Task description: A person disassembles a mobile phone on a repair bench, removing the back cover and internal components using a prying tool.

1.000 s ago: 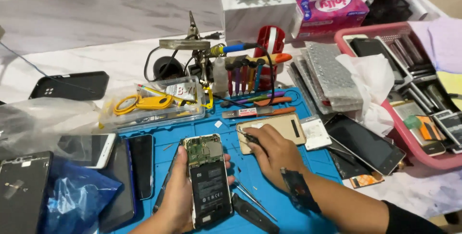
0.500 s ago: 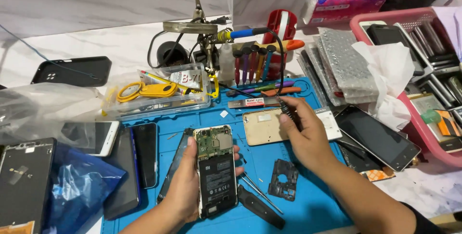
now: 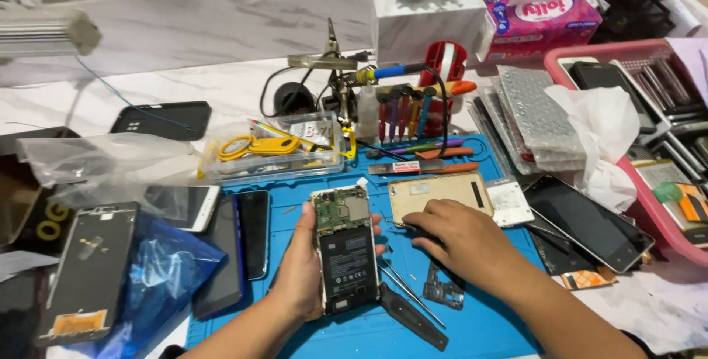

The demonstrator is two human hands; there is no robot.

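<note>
My left hand (image 3: pixel 301 267) grips an opened smartphone (image 3: pixel 343 248) from its left side, back cover off, with the green circuit board and black battery showing. It rests upright over the blue work mat (image 3: pixel 487 322). My right hand (image 3: pixel 461 239) lies palm down on the mat just right of the phone, fingers curled, fingertips at the lower edge of a gold back cover (image 3: pixel 441 197). Whether it pinches anything is hidden. Metal tweezers (image 3: pixel 410 298) and a small black bracket (image 3: pixel 443 293) lie below that hand.
A clear plastic box (image 3: pixel 274 154) with a yellow tool sits behind the mat, beside a screwdriver rack (image 3: pixel 404 112) and soldering stand. Several phones and screens lie left (image 3: pixel 88 270) and right (image 3: pixel 586 220). A pink tray (image 3: pixel 667 219) of parts stands at right, a tissue box (image 3: pixel 542 23) behind.
My right hand has slid down and left from the far edge of the gold cover onto the mat beside the phone. The view has moved closer; the left hand still holds the phone.
</note>
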